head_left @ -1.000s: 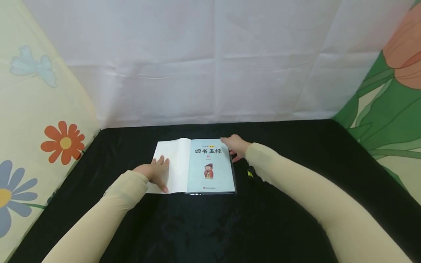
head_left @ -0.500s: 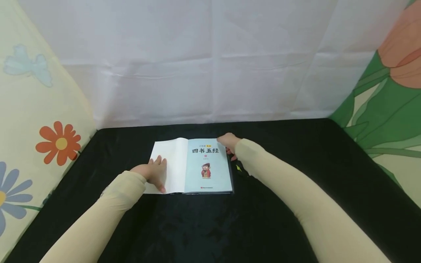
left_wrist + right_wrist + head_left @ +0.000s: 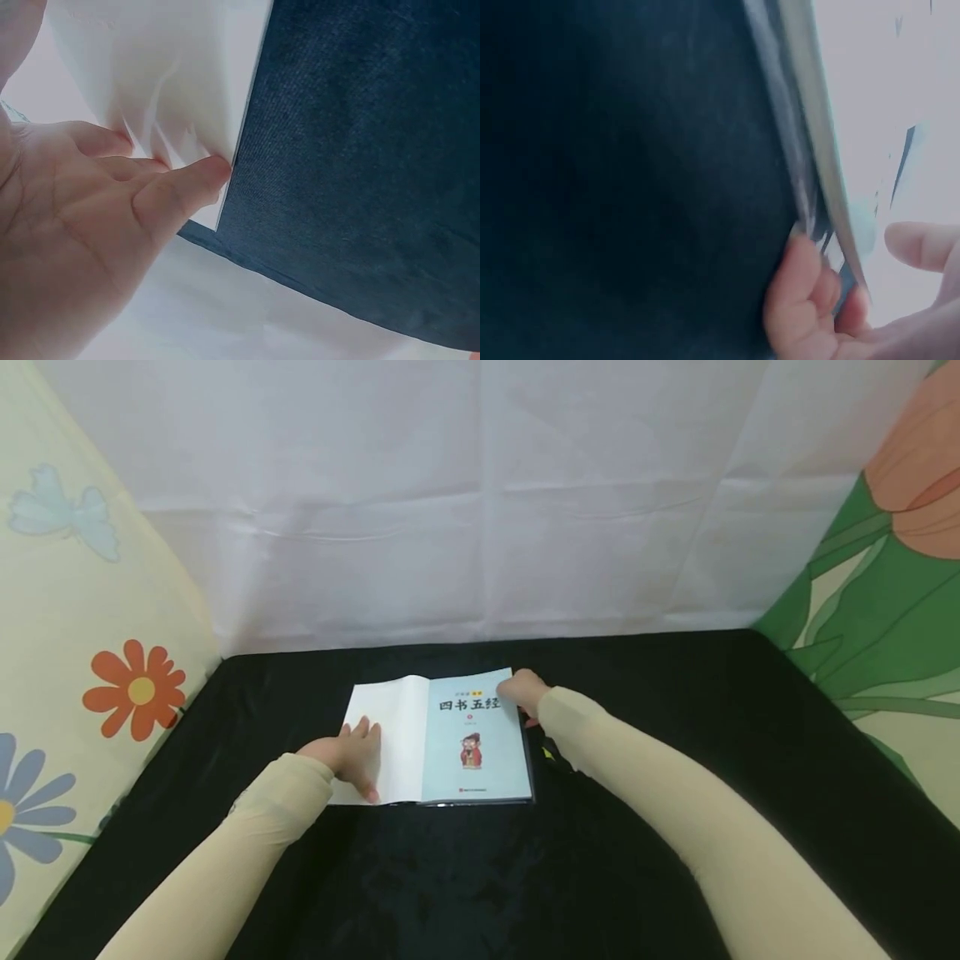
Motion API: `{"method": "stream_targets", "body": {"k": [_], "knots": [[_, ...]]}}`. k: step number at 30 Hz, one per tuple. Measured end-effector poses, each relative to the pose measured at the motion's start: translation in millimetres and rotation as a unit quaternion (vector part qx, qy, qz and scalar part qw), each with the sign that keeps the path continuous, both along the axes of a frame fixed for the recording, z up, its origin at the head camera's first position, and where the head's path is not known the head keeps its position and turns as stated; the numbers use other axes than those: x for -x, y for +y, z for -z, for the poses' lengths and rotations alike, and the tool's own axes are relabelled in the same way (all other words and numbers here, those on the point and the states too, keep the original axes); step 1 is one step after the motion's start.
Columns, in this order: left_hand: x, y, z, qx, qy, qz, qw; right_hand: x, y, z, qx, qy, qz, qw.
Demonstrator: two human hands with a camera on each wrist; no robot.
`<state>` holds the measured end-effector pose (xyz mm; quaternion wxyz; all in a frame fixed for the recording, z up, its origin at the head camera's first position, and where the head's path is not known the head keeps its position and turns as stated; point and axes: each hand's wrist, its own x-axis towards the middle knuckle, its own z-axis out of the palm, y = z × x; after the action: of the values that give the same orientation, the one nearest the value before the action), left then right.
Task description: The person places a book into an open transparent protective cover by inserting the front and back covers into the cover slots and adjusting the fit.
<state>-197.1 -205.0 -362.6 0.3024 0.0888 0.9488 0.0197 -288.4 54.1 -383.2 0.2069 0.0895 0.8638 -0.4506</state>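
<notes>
An open book lies on the black cloth, its pale blue title page [image 3: 450, 752] on the right showing dark characters and a small figure in a red robe. To its left is a blank white leaf [image 3: 393, 727]. My left hand [image 3: 352, 753] rests on that leaf with fingers spread; the left wrist view shows fingertips [image 3: 214, 171] along its edge. My right hand [image 3: 522, 690] pinches the title page at its top right corner, which rises a little. In the right wrist view, curled fingers [image 3: 799, 296] sit at the book's edge [image 3: 817, 112], the thumb over the page side.
Black cloth [image 3: 465, 877] covers the table. A small yellow-green thing [image 3: 548, 752] lies right of the book, partly hidden by the right sleeve. A white curtain [image 3: 450, 527] stands behind, with flower-printed panels on the left [image 3: 60, 610] and right [image 3: 885, 635].
My right hand has shifted slightly left onto the title page's corner, and that corner has lifted. My left hand stays on the white leaf. The view has moved slightly.
</notes>
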Motion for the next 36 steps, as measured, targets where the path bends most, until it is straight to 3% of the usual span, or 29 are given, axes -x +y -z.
{"method": "stream_targets", "body": {"k": [9, 17, 23, 36], "knots": [[0.2, -0.6, 0.8, 0.01, -0.003, -0.005, 0.9999, -8.1, 2.8, -5.6, -0.024, 0.053, -0.047, 0.997], [-0.2, -2.4, 1.0, 0.002, -0.002, -0.01, 0.9999, -14.2, 0.2, -10.4, 0.053, 0.11, -0.027, 0.992], [1.0, -3.4, 4.0, 0.004, -0.001, -0.003, 1.0, -24.6, -6.0, -27.3, 0.113, 0.122, -0.01, 0.986], [3.0, -3.8, 6.2, 0.014, 0.007, 0.028, 0.9995, -43.5, -23.0, -52.6, 0.167, 0.167, -0.049, 0.97]]}}
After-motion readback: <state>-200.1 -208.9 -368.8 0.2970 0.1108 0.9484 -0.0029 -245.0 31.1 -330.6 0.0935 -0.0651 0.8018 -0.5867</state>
